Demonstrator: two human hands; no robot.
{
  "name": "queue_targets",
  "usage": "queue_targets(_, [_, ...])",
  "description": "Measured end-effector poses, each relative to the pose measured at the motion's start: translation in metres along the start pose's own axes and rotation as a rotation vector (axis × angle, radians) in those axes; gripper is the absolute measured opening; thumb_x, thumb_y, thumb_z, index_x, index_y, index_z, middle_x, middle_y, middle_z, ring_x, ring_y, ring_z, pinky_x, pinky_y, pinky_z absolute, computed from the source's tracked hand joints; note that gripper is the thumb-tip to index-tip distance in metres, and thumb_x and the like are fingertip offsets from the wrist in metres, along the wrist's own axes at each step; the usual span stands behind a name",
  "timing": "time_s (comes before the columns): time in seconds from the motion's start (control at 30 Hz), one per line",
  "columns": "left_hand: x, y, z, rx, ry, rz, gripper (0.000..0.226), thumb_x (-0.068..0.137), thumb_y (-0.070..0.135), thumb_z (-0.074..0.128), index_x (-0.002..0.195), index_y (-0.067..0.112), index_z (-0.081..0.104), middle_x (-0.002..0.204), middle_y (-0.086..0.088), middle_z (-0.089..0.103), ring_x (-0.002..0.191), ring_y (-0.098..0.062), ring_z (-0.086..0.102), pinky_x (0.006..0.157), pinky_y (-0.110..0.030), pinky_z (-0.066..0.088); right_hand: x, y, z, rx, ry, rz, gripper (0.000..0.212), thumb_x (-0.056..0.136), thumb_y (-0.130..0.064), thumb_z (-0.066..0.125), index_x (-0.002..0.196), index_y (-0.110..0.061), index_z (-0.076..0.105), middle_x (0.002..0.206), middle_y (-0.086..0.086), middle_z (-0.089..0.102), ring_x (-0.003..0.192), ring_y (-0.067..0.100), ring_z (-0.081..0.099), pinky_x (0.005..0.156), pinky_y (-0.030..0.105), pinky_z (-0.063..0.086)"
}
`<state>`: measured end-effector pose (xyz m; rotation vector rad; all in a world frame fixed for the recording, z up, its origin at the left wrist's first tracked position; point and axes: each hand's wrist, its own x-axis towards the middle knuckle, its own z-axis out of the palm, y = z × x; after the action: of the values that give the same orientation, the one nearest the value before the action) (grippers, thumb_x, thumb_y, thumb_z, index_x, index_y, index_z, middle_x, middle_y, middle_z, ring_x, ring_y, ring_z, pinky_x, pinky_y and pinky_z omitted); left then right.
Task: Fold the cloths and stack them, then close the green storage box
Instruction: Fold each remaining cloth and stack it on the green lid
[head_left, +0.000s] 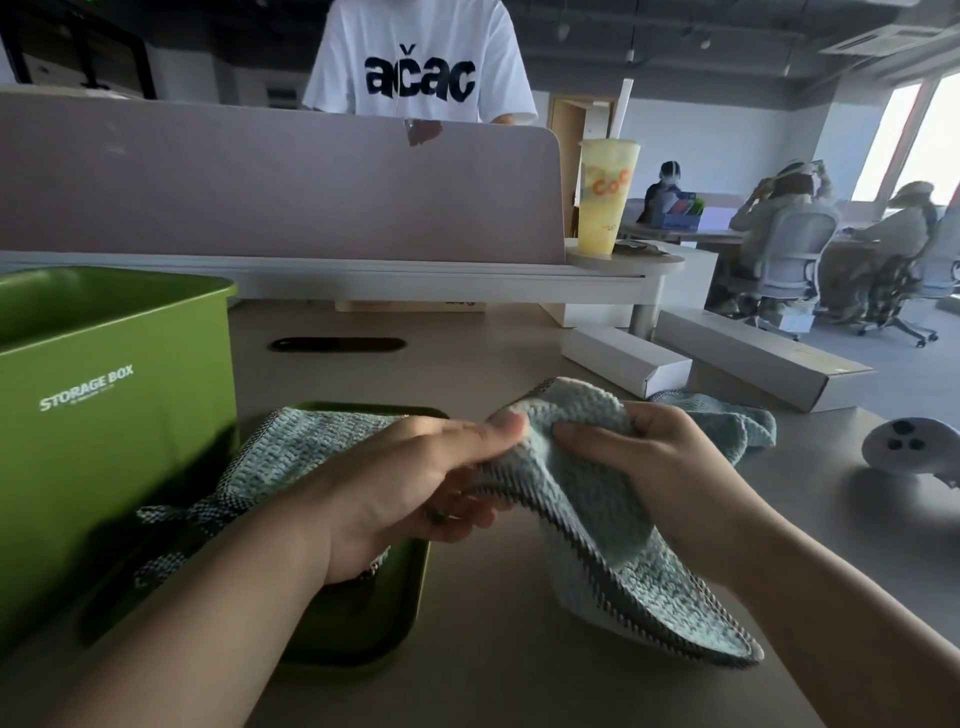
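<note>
A pale blue cloth (597, 499) is held up above the tabletop (493, 675) near its front edge, pinched at its raised fold by both hands. The left hand (405, 488) has its grip closed on the cloth with the thumb on top; the right hand (639, 457) is clenched on the same fold. A second cloth (291, 452) is draped over the green lid (363, 623), which lies flat just beside the open green storage box (104, 415) at the left edge.
</note>
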<state>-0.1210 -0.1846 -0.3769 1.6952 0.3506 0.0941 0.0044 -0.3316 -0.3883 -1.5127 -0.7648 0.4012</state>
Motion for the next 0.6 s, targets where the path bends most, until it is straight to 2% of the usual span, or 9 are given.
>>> queue_targets(0.03, [0.001, -0.001, 0.000, -0.011, 0.016, 0.012, 0.050, 0.065, 0.045, 0.071, 0.102, 0.013, 0.067, 0.077, 0.000, 0.071, 0.065, -0.012, 0.063, 0.058, -0.023, 0.048, 0.001, -0.001, 0.000, 0.050, 0.031, 0.039, 0.009, 0.072, -0.016, 0.075, 0.067, -0.008, 0.073, 0.075, 0.012, 0.074, 0.068, 0.026, 0.069, 0.066, 0.036, 0.057])
queue_targets(0.13, [0.005, -0.003, 0.000, -0.095, 0.150, 0.087, 0.037, 0.070, 0.020, 0.076, 0.106, 0.020, 0.065, 0.083, 0.001, 0.073, 0.065, -0.008, 0.066, 0.054, -0.021, 0.049, -0.001, -0.006, -0.002, 0.201, 0.013, 0.143, 0.008, 0.074, -0.011, 0.071, 0.069, -0.004, 0.071, 0.073, 0.014, 0.073, 0.061, 0.024, 0.069, 0.052, 0.028, 0.055])
queue_targets(0.2, [0.009, -0.003, -0.001, -0.202, 0.276, 0.141, 0.033, 0.073, 0.009, 0.074, 0.102, 0.021, 0.065, 0.085, -0.003, 0.072, 0.067, -0.010, 0.068, 0.055, -0.021, 0.052, -0.002, -0.009, -0.004, 0.259, -0.052, 0.226, 0.018, 0.068, -0.014, 0.070, 0.079, 0.001, 0.070, 0.075, 0.017, 0.072, 0.057, 0.024, 0.068, 0.049, 0.026, 0.053])
queue_targets(0.27, [0.012, -0.004, -0.003, -0.332, 0.374, 0.205, 0.039, 0.066, 0.004, 0.075, 0.100, 0.020, 0.065, 0.086, -0.006, 0.072, 0.069, -0.014, 0.070, 0.058, -0.023, 0.055, -0.003, -0.011, -0.006, 0.268, -0.139, 0.308, 0.025, 0.066, -0.015, 0.068, 0.083, 0.003, 0.069, 0.077, 0.018, 0.071, 0.057, 0.024, 0.067, 0.049, 0.026, 0.054])
queue_targets(0.37, [0.015, -0.005, -0.005, -0.381, 0.450, 0.290, 0.048, 0.053, 0.007, 0.075, 0.098, 0.021, 0.063, 0.087, -0.005, 0.072, 0.074, -0.017, 0.070, 0.071, -0.031, 0.056, -0.006, -0.011, -0.008, 0.189, -0.296, 0.390, 0.014, 0.066, -0.014, 0.068, 0.073, -0.004, 0.074, 0.081, 0.013, 0.073, 0.064, 0.021, 0.069, 0.058, 0.028, 0.058])
queue_targets(0.43, [0.016, -0.006, -0.004, -0.366, 0.449, 0.321, 0.046, 0.062, -0.005, 0.073, 0.098, 0.021, 0.062, 0.081, -0.004, 0.072, 0.074, -0.016, 0.068, 0.071, -0.029, 0.054, -0.007, -0.010, -0.008, 0.149, -0.354, 0.391, 0.015, 0.066, -0.015, 0.068, 0.076, -0.005, 0.074, 0.087, 0.013, 0.074, 0.070, 0.021, 0.069, 0.066, 0.031, 0.060])
queue_targets(0.5, [0.016, -0.006, -0.003, -0.329, 0.434, 0.328, 0.045, 0.071, -0.013, 0.068, 0.100, 0.022, 0.061, 0.073, -0.001, 0.073, 0.070, -0.013, 0.070, 0.064, -0.022, 0.052, -0.005, -0.008, -0.008, 0.147, -0.306, 0.346, 0.023, 0.069, -0.018, 0.068, 0.086, -0.003, 0.070, 0.093, 0.013, 0.074, 0.079, 0.022, 0.069, 0.072, 0.031, 0.059])
queue_targets(0.6, [0.017, -0.008, -0.002, -0.250, 0.421, 0.339, 0.047, 0.075, -0.013, 0.066, 0.103, 0.024, 0.061, 0.074, 0.000, 0.074, 0.071, -0.013, 0.071, 0.069, -0.026, 0.050, -0.001, -0.006, -0.008, 0.156, -0.161, 0.236, 0.043, 0.070, -0.027, 0.068, 0.102, 0.002, 0.066, 0.100, 0.014, 0.072, 0.085, 0.023, 0.067, 0.074, 0.032, 0.057])
